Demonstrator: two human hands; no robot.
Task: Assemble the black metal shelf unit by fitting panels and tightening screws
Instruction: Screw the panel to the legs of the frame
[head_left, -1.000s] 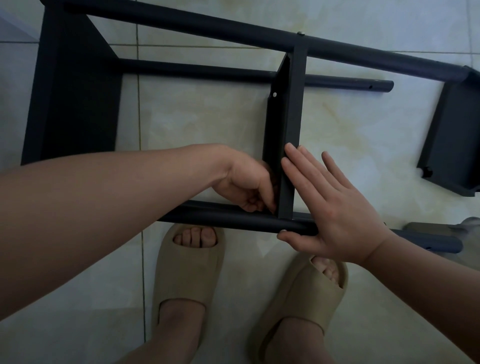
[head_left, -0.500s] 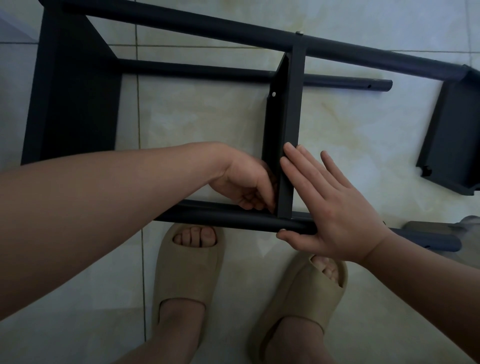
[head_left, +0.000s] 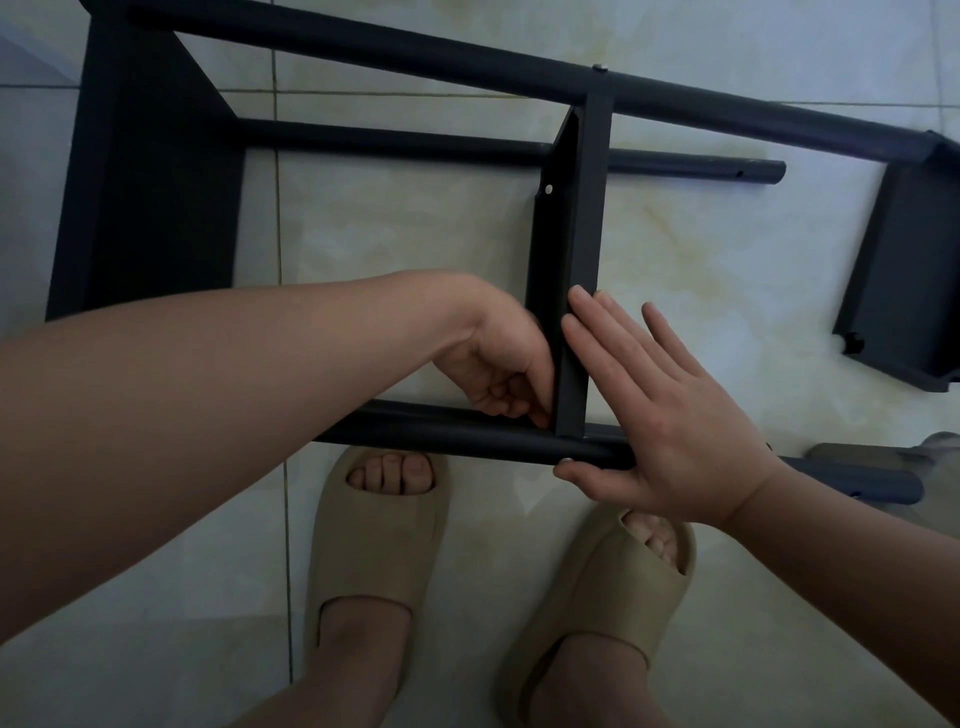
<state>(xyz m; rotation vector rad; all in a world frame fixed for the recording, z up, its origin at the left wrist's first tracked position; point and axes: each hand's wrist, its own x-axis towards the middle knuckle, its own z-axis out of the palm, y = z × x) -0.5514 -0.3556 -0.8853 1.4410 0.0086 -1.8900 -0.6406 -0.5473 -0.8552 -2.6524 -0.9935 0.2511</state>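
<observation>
The pale tiled floor (head_left: 415, 234) carries the black frame (head_left: 467, 67), which lies on its side. A black panel (head_left: 904, 270) rests at the frame's right end. Two beige slippers (head_left: 374, 540) stand just near of the frame.

The shelf tubes (head_left: 467, 436) and the middle panel (head_left: 587, 208) look like metal under a smooth, matt black coat that gives back almost no light. A small screw head (head_left: 601, 66) shows bare, silvery metal. The floor tiles (head_left: 415, 223) are pale, marbled and glossy. The beige slippers (head_left: 379, 535) look like matt, smooth moulded foam.
</observation>
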